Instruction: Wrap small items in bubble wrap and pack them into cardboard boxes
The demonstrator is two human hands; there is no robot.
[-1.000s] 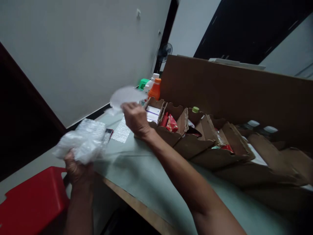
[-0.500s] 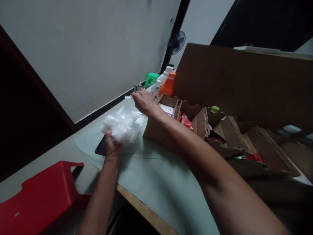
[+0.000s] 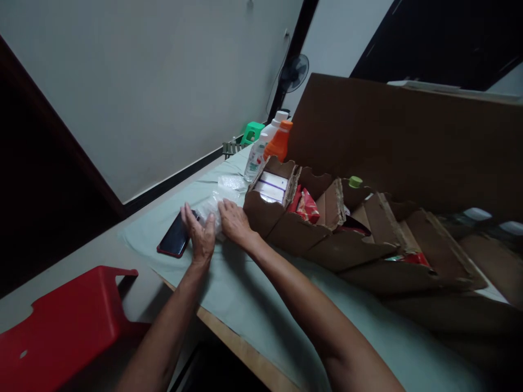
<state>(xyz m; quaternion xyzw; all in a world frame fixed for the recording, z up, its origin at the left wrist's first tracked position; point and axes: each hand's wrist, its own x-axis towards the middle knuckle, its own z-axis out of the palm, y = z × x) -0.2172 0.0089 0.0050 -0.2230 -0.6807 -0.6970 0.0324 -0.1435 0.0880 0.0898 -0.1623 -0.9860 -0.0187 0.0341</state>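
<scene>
A crumpled bundle of clear bubble wrap [image 3: 210,209] lies on the cloth-covered table between my two hands. My left hand [image 3: 199,237] presses round its near left side, thumb apart from the fingers. On the right side, my right hand [image 3: 235,220] has its fingers curled onto the plastic. A loose flap of the wrap stretches away on the far side. Whether anything is inside the bundle cannot be made out. Just left of my left hand lies a dark phone [image 3: 174,237] with a red edge.
To the right runs a row of cardboard compartments [image 3: 281,228] holding white boxes [image 3: 272,186] and red packets [image 3: 307,207]. Behind it stand an orange bottle [image 3: 278,141] and a clear bottle [image 3: 255,158]. A red plastic stool [image 3: 81,321] is at lower left, beside the table edge [image 3: 237,343].
My right hand has come down and nearer, from the far end of the wrap onto the bundle. The bundle is lower and more compact, and the phone is more exposed.
</scene>
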